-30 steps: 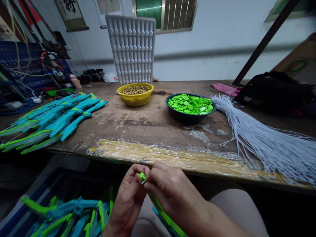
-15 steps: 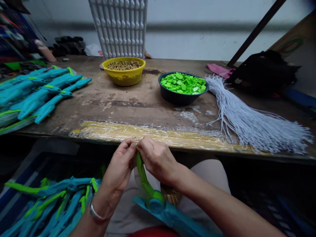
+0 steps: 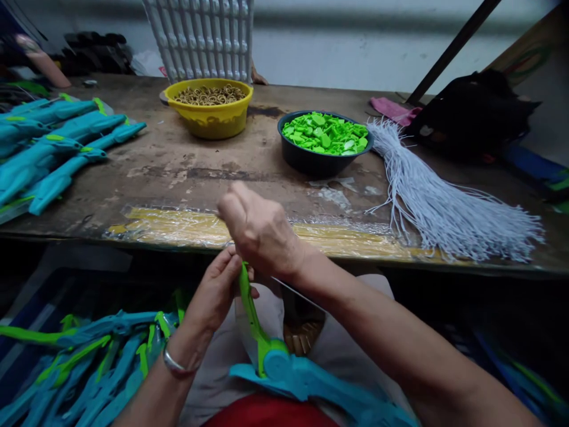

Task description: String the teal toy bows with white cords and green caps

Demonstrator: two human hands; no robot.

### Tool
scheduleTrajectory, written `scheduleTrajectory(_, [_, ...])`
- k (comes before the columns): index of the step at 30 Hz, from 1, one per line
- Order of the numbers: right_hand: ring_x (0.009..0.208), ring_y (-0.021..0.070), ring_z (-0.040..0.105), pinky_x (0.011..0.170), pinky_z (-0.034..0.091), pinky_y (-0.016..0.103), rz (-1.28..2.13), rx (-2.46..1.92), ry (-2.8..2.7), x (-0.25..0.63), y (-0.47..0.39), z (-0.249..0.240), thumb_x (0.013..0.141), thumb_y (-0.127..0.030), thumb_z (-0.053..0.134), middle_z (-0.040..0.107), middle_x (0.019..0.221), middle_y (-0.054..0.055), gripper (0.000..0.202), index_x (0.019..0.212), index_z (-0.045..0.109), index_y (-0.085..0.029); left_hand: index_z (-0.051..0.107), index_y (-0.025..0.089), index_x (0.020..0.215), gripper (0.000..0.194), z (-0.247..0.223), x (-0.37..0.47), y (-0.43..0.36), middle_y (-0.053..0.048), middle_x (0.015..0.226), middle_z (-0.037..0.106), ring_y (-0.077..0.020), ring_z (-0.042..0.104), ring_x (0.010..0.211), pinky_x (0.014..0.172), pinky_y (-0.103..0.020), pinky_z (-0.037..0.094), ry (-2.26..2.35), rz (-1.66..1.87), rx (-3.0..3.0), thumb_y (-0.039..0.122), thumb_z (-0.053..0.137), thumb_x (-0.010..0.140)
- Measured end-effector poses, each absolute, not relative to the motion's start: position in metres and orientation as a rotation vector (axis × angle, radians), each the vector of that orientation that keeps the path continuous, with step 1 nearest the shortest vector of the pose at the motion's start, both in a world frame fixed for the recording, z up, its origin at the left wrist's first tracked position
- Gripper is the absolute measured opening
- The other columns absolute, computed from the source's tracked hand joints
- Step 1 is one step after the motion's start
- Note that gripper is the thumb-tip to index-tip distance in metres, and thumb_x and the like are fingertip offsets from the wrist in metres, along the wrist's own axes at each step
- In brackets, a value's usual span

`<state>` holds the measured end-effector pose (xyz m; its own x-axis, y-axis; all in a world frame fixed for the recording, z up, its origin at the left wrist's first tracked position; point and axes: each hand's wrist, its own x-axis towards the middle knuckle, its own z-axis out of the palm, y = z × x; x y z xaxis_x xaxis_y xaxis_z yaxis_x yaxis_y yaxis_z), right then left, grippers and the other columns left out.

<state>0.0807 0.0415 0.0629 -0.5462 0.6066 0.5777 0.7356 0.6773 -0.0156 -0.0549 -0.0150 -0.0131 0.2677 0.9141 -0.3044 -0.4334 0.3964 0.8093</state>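
My left hand [image 3: 217,287] pinches the tip of the green arm of a plastic toy bow [image 3: 251,314]. Its blue body [image 3: 288,373] lies slanting across my lap towards the lower right. My right hand [image 3: 260,228] is closed in a fist just above the left, over the table's front edge. A thin white cord [image 3: 296,290] runs from below this fist under my right forearm. The fist seems closed on the cord, though its fingertips are hidden. On the table's right lies a bundle of similar white cords [image 3: 448,196].
Blue toy bows [image 3: 57,142] are stacked at the table's left, more in a crate [image 3: 89,362] below. A yellow bowl [image 3: 213,121] holds brass-coloured rings; a dark bowl [image 3: 320,163] holds green plastic pieces. Clear film covers the yellow front edge [image 3: 178,228]. A black bag [image 3: 471,118] sits far right.
My right hand has moved up and away from the bow's tip as a fist. My left hand keeps its pinch there. The view has shifted slightly.
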Motion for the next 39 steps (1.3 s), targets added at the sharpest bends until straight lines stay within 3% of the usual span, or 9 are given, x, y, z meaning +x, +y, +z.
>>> scheduleTrajectory(5, [0.076, 0.0154, 0.054, 0.065, 0.038, 0.026, 0.137, -1.161, -2.149, 0.080, 0.050, 0.041, 0.105, -0.015, 0.044, 0.056, 0.093, 0.005, 0.013, 0.096, 0.053, -0.015, 0.069, 0.018, 0.087, 0.020, -0.010, -0.061, -0.024, 0.000, 0.077, 0.064, -0.0133, 0.061, 0.059, 0.047, -0.024, 0.055, 0.777, 1.041, 0.625, 0.032, 0.081, 0.081])
scheduleTrajectory(8, [0.070, 0.0161, 0.053, 0.066, 0.040, 0.028, 0.375, -1.132, -2.010, 0.089, 0.028, 0.000, 0.101, -0.015, 0.049, 0.057, 0.082, 0.002, 0.015, 0.087, 0.051, -0.018, 0.068, 0.015, 0.078, 0.019, -0.013, -0.063, -0.026, 0.001, 0.070, 0.061, -0.0086, 0.055, 0.051, 0.041, -0.018, 0.047, 0.820, 1.095, 0.586, 0.029, 0.081, 0.080])
scheduleTrajectory(11, [0.068, 0.0148, 0.055, 0.065, 0.043, 0.026, 0.456, -1.089, -1.953, 0.098, 0.000, -0.023, 0.101, -0.015, 0.050, 0.057, 0.077, 0.001, 0.018, 0.084, 0.051, -0.019, 0.071, 0.015, 0.081, 0.020, -0.024, -0.061, -0.027, 0.002, 0.060, 0.061, -0.0082, 0.053, 0.046, 0.040, -0.017, 0.044, 0.919, 1.171, 0.555, 0.030, 0.082, 0.077])
scheduleTrajectory(18, [0.077, 0.0143, 0.059, 0.072, 0.046, 0.025, 0.817, -0.901, -1.794, 0.093, -0.019, -0.007, 0.096, -0.015, 0.063, 0.060, 0.080, 0.001, 0.014, 0.082, 0.061, -0.018, 0.075, 0.018, 0.083, 0.025, -0.032, -0.059, -0.033, 0.001, 0.072, 0.070, -0.0103, 0.060, 0.047, 0.045, -0.021, 0.049, 0.945, 1.219, 0.630, 0.034, 0.090, 0.069])
scheduleTrajectory(22, [0.070, 0.0125, 0.058, 0.067, 0.044, 0.024, 0.885, -0.949, -1.639, 0.086, -0.013, 0.000, 0.090, -0.018, 0.068, 0.060, 0.073, -0.002, 0.016, 0.075, 0.062, -0.019, 0.076, 0.018, 0.086, 0.017, -0.032, -0.063, -0.037, 0.002, 0.069, 0.066, -0.0105, 0.061, 0.052, 0.051, -0.021, 0.049, 0.947, 1.189, 0.849, 0.033, 0.081, 0.081])
scheduleTrajectory(28, [0.038, 0.0121, 0.056, 0.039, 0.041, 0.021, 1.673, -0.900, -1.117, 0.078, -0.011, 0.000, 0.076, -0.043, 0.080, 0.058, 0.054, -0.007, 0.034, 0.076, 0.056, -0.019, 0.073, 0.017, 0.084, 0.019, -0.034, -0.062, -0.039, 0.002, 0.068, 0.066, -0.0100, 0.060, 0.051, 0.051, -0.021, 0.048, 0.976, 1.217, 0.902, 0.035, 0.079, 0.084])
scheduleTrajectory(31, [0.037, 0.0131, 0.058, 0.038, 0.039, 0.019, 1.752, -0.894, -1.009, 0.078, -0.012, 0.000, 0.073, -0.048, 0.081, 0.058, 0.048, -0.005, 0.039, 0.070, 0.055, -0.018, 0.069, 0.017, 0.082, 0.022, -0.032, -0.059, -0.040, 0.004, 0.060, 0.062, -0.0092, 0.057, 0.047, 0.048, -0.019, 0.044, 0.988, 1.215, 0.861, 0.038, 0.076, 0.086])
scheduleTrajectory(35, [0.041, 0.0079, 0.052, 0.041, 0.034, 0.017, 1.732, -0.916, -0.989, 0.083, -0.013, -0.002, 0.077, -0.042, 0.075, 0.062, 0.051, -0.003, 0.029, 0.074, 0.061, -0.016, 0.065, 0.017, 0.078, 0.026, -0.028, -0.054, -0.042, 0.004, 0.058, 0.060, -0.0082, 0.053, 0.045, 0.044, -0.018, 0.041, 0.997, 1.202, 0.797, 0.040, 0.074, 0.087])
scheduleTrajectory(39, [0.045, 0.0116, 0.057, 0.045, 0.039, 0.020, 1.784, -0.915, -1.032, 0.086, -0.017, -0.005, 0.078, -0.036, 0.072, 0.064, 0.055, -0.001, 0.022, 0.079, 0.060, -0.017, 0.063, 0.017, 0.077, 0.029, -0.024, -0.049, -0.041, 0.004, 0.055, 0.058, -0.0089, 0.050, 0.044, 0.042, -0.018, 0.040, 1.031, 1.178, 0.743, 0.043, 0.074, 0.083])
